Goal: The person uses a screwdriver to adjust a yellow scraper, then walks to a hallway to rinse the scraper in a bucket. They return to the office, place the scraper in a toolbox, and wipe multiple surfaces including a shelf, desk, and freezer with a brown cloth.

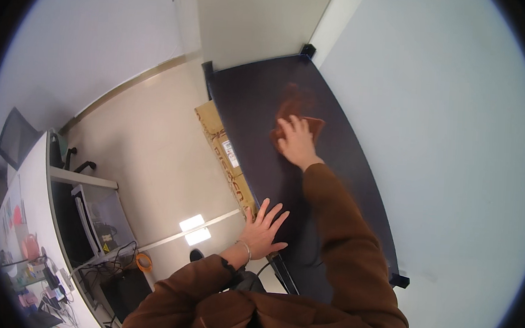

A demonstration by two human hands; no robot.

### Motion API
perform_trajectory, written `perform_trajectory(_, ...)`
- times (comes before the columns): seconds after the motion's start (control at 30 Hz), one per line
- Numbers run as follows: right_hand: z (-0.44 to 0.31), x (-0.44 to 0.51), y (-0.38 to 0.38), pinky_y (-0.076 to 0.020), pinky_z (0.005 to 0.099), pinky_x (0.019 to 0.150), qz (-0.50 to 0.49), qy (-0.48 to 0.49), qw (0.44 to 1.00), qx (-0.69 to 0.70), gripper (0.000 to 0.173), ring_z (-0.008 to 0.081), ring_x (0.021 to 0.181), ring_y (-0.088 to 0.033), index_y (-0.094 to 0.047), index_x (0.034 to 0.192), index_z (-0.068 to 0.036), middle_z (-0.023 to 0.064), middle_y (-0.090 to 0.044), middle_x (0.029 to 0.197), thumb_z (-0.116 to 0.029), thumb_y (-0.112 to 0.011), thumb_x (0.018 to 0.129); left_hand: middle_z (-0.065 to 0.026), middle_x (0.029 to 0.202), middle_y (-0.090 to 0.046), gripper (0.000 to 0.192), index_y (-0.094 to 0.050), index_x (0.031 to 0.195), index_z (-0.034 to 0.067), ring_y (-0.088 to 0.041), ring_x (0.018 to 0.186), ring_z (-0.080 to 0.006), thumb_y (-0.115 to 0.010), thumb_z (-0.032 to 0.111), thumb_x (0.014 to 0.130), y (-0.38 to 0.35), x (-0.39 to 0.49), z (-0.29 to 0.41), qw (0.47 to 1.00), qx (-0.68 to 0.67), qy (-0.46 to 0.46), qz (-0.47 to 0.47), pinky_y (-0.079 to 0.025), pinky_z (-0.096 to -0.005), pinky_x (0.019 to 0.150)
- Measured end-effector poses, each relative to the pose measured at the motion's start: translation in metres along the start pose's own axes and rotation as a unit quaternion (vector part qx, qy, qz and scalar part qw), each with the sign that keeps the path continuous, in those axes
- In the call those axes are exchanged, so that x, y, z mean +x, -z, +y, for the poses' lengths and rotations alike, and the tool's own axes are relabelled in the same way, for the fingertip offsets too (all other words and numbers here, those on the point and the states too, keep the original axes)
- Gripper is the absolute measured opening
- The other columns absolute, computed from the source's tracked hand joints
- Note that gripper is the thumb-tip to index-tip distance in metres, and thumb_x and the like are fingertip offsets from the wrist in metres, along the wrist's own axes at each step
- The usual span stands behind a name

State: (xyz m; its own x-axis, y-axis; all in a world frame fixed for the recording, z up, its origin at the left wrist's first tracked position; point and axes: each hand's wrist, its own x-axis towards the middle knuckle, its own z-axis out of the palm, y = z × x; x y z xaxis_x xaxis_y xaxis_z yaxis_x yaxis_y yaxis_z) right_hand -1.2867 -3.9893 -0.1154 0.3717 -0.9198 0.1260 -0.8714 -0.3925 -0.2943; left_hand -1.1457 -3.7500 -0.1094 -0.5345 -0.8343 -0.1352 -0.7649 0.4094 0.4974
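Observation:
My right hand presses a reddish-brown cloth against the dark top of a long table. Its fingers are bent over the cloth, and part of the cloth lies hidden under the palm. Beyond the fingers, a blurred reddish patch shows on the dark surface; whether it is moving cloth or a reflection I cannot tell. Nearer to me, my left hand has its fingers spread at the table's left edge and holds nothing. A bracelet circles its wrist.
Cardboard boxes with printing stand beside the table's left side. A pale wall borders its right. Black posts rise at its corners. To the left are a white desk, an office chair, tangled cables and a black case.

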Motion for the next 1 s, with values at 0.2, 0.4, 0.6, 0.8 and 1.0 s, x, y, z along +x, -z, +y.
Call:
perform_trajectory(0.2,-0.075,-0.067,0.013,-0.0337,0.0529,0.107,-0.079,0.151,0.983,0.071,0.050,0.0398,0.136,-0.031,-0.051,0.132,-0.017,0.0142,-0.038,0.145,-0.015,-0.063,0.084,-0.0122,0.157,-0.018,0.090,-0.025,0.149,0.005,-0.005,0.146,-0.0372,-0.061,0.055,0.083,0.010,-0.012,-0.012,0.998,0.001,-0.049,0.033,-0.020,-0.0675,0.107)
perform_trajectory(0.4,-0.055,-0.146,0.037,-0.0344,0.0500,0.106,-0.045,-0.021,0.999,0.001,0.056,0.0414,0.132,-0.034,-0.048,0.135,-0.016,0.0186,-0.036,0.144,-0.017,-0.067,0.083,-0.0153,0.155,-0.019,0.083,-0.029,0.147,0.007,-0.006,0.146,-0.0400,-0.065,0.045,0.083,0.023,-0.093,-0.069,0.997,-0.077,-0.029,-0.003,-0.018,-0.0667,0.108)
perform_trajectory(0.6,-0.071,-0.061,-0.027,-0.0296,0.0580,0.106,0.035,-0.140,0.989,-0.032,0.058,0.0461,0.134,-0.028,-0.041,0.142,-0.020,0.0194,-0.028,0.151,-0.031,-0.061,0.089,-0.0196,0.150,-0.024,0.067,-0.047,0.136,0.008,-0.011,0.142,-0.0470,-0.067,0.039,0.080,-0.002,-0.183,-0.143,0.974,-0.169,0.127,-0.077,-0.021,-0.0679,0.107)
perform_trajectory(0.8,-0.145,-0.060,-0.033,-0.0366,0.0454,0.104,0.083,0.008,0.994,-0.068,0.050,0.0362,0.124,-0.045,-0.054,0.131,-0.017,0.0159,-0.049,0.136,-0.016,-0.064,0.083,-0.0202,0.142,-0.038,0.048,-0.060,0.121,0.007,-0.024,0.138,-0.0443,-0.065,0.035,0.082,-0.004,-0.242,-0.192,0.962,-0.194,0.189,-0.038,-0.029,-0.0579,0.108)
perform_trajectory(1.0,-0.192,-0.177,-0.004,-0.0399,0.0455,0.096,0.017,-0.032,0.992,-0.124,0.053,0.0406,0.114,-0.049,-0.053,0.130,-0.014,0.0187,-0.050,0.129,-0.003,-0.064,0.079,-0.0186,0.134,-0.049,0.042,-0.063,0.115,0.001,-0.040,0.127,-0.0376,-0.063,0.030,0.085,0.047,-0.305,-0.234,0.930,-0.220,0.273,0.111,-0.035,-0.0441,0.107)
